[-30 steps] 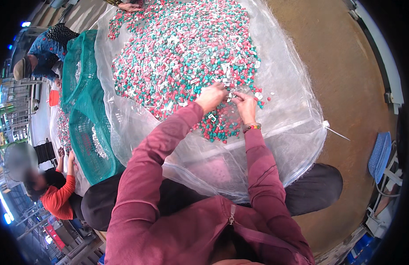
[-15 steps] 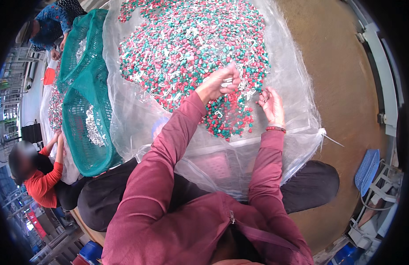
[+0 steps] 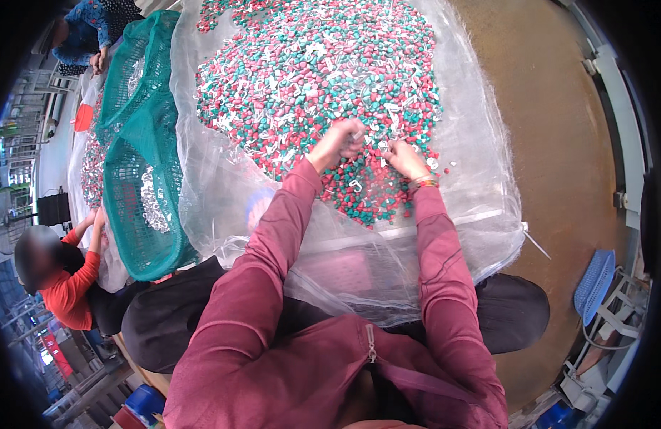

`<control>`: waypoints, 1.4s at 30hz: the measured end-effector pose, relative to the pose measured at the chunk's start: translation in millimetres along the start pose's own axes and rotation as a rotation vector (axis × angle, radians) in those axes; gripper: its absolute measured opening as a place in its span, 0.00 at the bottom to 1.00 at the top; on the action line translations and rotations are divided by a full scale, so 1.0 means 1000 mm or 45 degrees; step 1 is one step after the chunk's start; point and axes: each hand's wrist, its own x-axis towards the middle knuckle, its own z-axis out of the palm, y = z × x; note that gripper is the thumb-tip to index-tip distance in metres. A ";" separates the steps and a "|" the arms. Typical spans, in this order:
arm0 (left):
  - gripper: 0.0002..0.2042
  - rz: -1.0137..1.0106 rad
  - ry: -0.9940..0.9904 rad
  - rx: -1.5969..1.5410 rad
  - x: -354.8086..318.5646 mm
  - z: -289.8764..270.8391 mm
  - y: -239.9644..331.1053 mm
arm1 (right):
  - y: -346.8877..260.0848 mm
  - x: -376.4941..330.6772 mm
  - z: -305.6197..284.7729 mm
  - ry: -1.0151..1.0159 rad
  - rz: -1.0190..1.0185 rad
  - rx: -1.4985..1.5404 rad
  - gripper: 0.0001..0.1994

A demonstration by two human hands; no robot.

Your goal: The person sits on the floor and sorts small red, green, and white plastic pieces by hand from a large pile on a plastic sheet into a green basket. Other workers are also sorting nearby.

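We wear a maroon long-sleeved jacket with a zip down the front, its sleeves creased and reaching the wrists, dark trousers over both knees, and a thin band round the wrist of our right hand [image 3: 405, 159], the left hand [image 3: 338, 143] bare.

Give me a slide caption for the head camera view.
Both hands, left hand and right hand, pick through a heap of red, green and white plastic pieces on clear sheeting.
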 end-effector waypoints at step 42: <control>0.16 -0.035 -0.195 -0.012 0.016 0.007 0.015 | 0.005 -0.075 -0.044 0.095 0.589 0.621 0.28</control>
